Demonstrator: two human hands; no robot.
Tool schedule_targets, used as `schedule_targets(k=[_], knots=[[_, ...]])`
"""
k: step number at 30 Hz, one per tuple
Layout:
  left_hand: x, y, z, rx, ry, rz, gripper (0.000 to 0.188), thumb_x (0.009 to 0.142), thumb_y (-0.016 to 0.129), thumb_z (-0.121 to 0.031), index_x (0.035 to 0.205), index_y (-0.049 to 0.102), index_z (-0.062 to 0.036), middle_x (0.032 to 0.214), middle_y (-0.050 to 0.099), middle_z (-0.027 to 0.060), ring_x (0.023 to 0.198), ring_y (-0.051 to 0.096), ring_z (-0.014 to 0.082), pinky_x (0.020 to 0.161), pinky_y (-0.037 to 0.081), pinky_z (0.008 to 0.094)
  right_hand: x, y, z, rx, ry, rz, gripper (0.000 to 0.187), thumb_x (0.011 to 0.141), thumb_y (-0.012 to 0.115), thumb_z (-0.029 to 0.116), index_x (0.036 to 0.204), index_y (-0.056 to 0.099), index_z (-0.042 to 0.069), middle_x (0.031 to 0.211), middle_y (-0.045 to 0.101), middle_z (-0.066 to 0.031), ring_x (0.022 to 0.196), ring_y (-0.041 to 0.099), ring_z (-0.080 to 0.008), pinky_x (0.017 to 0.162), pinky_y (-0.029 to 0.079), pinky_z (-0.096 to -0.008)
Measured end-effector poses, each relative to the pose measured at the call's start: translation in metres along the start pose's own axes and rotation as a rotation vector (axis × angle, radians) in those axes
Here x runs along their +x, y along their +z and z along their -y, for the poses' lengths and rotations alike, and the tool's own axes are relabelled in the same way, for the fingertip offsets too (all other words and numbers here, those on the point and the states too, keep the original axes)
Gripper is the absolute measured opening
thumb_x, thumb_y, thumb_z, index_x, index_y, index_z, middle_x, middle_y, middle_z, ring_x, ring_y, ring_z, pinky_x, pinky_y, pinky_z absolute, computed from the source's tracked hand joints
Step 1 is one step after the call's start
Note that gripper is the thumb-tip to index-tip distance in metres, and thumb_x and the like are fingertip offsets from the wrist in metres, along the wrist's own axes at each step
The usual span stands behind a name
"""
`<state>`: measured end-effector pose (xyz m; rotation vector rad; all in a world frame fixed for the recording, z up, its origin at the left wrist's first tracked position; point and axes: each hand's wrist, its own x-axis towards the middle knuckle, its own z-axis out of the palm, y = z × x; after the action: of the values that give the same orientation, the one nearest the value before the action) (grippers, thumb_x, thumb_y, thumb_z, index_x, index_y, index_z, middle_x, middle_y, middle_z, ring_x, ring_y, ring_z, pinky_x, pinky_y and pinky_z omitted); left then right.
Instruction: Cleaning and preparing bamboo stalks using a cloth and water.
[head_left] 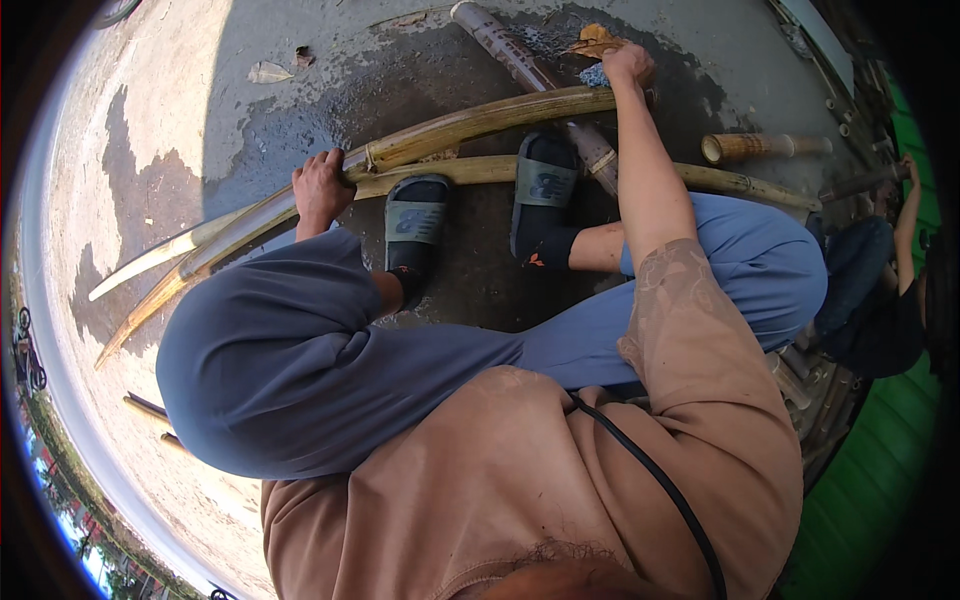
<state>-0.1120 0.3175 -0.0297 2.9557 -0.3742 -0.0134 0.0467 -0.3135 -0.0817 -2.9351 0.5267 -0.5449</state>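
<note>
Bamboo is the material in hand: two long split bamboo strips (440, 135) lie bowed across the wet concrete floor (280, 110), and everything else sits around them. The left hand (322, 188) clamps over the upper strip, fingers curled closed round it, just left of the left sandal (415, 222) that stands by the lower strip. The right hand (630, 66) presses down at the upper strip's far right end, near a bluish scrap; whether its fingers hold anything I cannot tell. The right sandal (545, 185) pins the strips between the two hands, over a darker bamboo pole (520, 65) that crosses beneath them. Judging from this, the bowed strip carries tension: on the wet floor a sandal could slide, letting the strip spring up or whip sideways. Split edges look sharp, so a slipping bare palm risks a cut or splinters. Beyond the strips' right end, a seated co-worker (880, 300) and a cut bamboo section (760, 147) are near enough to be struck.
</note>
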Motion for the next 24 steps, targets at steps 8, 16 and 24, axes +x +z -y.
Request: schedule_targets(k=[8, 16, 24], knots=[[-0.001, -0.006, 0.004, -0.002, -0.011, 0.055, 0.035, 0.074, 0.075, -0.017, 0.108, 0.066, -0.0129, 0.107, 0.072, 0.0101, 0.110, 0.068, 0.0344, 0.092, 0.049, 0.0527, -0.237, -0.076, 0.381, 0.567, -0.327, 0.282, 0.026, 0.080, 0.077, 0.034, 0.091, 0.077, 0.010, 0.105, 0.071, -0.0134, 0.112, 0.061, -0.0341, 0.100, 0.049, -0.0486], [-0.015, -0.016, 0.020, 0.019, -0.068, 0.080, 0.041, 0.072, 0.077, -0.020, 0.111, 0.067, -0.0126, 0.107, 0.073, 0.0103, 0.110, 0.069, 0.0363, 0.090, 0.051, 0.0520, -0.137, -0.093, 0.237, 0.162, -0.148, 0.243, 0.032, 0.085, 0.076, 0.034, 0.103, 0.082, 0.008, 0.125, 0.068, -0.0146, 0.126, 0.056, -0.0356, 0.111, 0.043, -0.0494], [-0.006, -0.008, 0.004, 0.021, -0.059, 0.033, 0.032, 0.076, 0.072, -0.014, 0.107, 0.066, -0.0111, 0.106, 0.071, 0.0122, 0.110, 0.067, 0.0359, 0.090, 0.048, 0.0514, -0.056, -0.089, 0.099, -0.149, 0.315, 0.117, 0.022, 0.091, 0.075, 0.035, 0.101, 0.085, 0.018, 0.117, 0.078, -0.0133, 0.121, 0.068, -0.0336, 0.103, 0.053, -0.0531]])
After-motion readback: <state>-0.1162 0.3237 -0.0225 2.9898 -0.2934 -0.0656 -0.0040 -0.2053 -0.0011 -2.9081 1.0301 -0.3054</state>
